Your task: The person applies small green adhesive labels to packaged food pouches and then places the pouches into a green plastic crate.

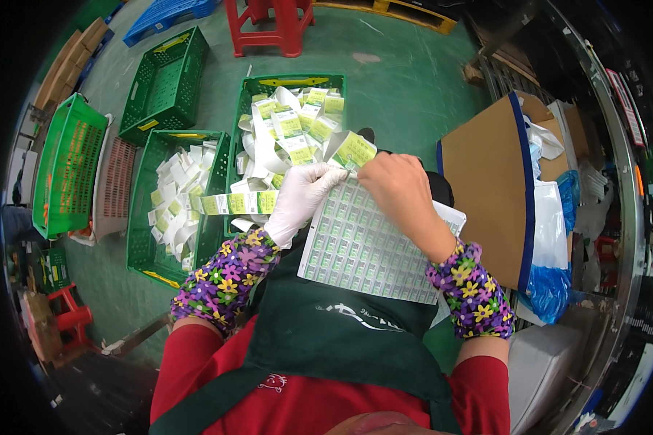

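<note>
My left hand (pixel 305 198), in a thin white glove, pinches the near end of a green and white printed label strip (pixel 355 151) above a sticker sheet. My bare right hand (pixel 400 187) meets it there, its fingertips at the strip and the sheet's top edge. The sheet of small green stickers (pixel 367 244) lies on my lap against the dark green apron (pixel 337 331). Another length of label strip (pixel 236 203) extends left from behind my left hand, over the crate rims. A green plastic crate (pixel 291 81) before me holds loose coils of labels.
To the left, a second green crate (pixel 136 217) holds a pile of label pieces, with another green crate (pixel 166 81) behind it. A red plastic stool (pixel 261 39) stands ahead. A large brown box (pixel 484 190) with plastic bags (pixel 549 228) is on the right.
</note>
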### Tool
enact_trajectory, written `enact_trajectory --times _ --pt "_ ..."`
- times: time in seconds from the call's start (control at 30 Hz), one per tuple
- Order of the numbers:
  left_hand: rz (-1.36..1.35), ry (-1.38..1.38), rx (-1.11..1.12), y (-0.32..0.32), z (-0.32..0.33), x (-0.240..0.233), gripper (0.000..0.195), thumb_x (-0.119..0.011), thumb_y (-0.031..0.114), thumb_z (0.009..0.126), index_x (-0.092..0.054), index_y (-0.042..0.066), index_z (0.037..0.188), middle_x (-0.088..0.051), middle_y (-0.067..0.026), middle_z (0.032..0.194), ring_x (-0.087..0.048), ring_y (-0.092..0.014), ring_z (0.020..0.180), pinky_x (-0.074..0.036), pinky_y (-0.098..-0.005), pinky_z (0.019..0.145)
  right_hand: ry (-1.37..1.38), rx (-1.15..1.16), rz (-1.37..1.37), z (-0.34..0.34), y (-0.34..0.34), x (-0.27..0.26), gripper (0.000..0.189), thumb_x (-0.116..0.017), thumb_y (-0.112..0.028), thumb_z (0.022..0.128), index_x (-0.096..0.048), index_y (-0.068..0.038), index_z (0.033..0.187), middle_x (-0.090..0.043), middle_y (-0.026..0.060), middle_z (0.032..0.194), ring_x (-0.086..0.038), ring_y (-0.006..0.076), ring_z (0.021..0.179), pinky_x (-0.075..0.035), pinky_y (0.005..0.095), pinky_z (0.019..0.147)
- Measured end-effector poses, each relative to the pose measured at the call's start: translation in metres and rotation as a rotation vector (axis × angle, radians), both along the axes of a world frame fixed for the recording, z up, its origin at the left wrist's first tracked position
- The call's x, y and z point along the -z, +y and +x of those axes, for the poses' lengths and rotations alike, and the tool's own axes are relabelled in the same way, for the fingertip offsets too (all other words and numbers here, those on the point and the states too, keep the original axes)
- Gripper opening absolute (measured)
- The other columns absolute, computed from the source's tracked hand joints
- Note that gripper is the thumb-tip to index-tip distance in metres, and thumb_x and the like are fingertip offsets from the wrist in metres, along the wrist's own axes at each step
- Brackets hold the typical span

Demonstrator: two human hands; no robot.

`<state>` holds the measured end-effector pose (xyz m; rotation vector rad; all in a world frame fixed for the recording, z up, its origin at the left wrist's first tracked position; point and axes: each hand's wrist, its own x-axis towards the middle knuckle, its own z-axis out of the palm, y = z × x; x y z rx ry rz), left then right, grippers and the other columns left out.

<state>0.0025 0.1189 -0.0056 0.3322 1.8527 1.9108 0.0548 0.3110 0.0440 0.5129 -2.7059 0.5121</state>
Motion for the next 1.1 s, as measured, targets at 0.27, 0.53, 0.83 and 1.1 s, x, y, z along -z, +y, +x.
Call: enact_trajectory --times 0.27,0.53,0.83,1.1 --pt "0.182 -0.105 -0.052 -0.035 -0.019 -0.009 0.039 -0.059 0.014 0.095 -0.054 -0.001 0.131 -0.064 -0.0089 0.119 -0.06 -0.012 0.106 -0.048 -0.0253 0.092 -0.183 0.13 -0.603 0.022 -0.006 -0.014 0.009 -0.067 -0.004 0.083 -0.058 -0.005 0.086 -0.057 -0.0001 0.076 -0.056 0.0113 0.07 -0.045 0.0288 0.076" --pt "0.552 -0.096 -0.315 -0.058 -0.024 -0.058 0.063 -0.046 -0.003 0.096 -0.023 0.013 0.153 -0.043 -0.0123 0.146 -0.052 -0.018 0.124 -0.045 -0.032 0.101 -0.583 0.133 -1.255 -0.022 -0.053 -0.044 0.016 -0.064 -0.017 0.093 -0.061 -0.002 0.088 -0.057 -0.0069 0.073 -0.044 -0.002 0.062 -0.033 0.0171 0.054" --pt "0.691 -0.07 -0.335 -0.051 -0.01 -0.082 0.068 -0.043 0.002 0.098 -0.008 0.013 0.155 -0.029 -0.0154 0.153 -0.043 -0.026 0.134 -0.038 -0.038 0.11 -0.445 0.177 -0.953 -0.034 -0.096 -0.036 0.022 -0.069 -0.022 0.088 -0.064 0.0 0.086 -0.056 -0.0017 0.061 -0.049 0.0046 0.058 -0.039 0.0244 0.053" --pt "0.374 0.237 -0.141 -0.062 -0.001 -0.089 0.071 -0.054 0.006 0.096 -0.012 0.006 0.154 -0.034 -0.0166 0.15 -0.041 -0.024 0.135 -0.037 -0.0351 0.108 -0.58 0.003 -0.967 -0.052 -0.067 -0.042 0.022 -0.066 -0.025 0.091 -0.062 -0.003 0.087 -0.057 -0.0026 0.068 -0.051 0.0057 0.063 -0.042 0.0246 0.057"
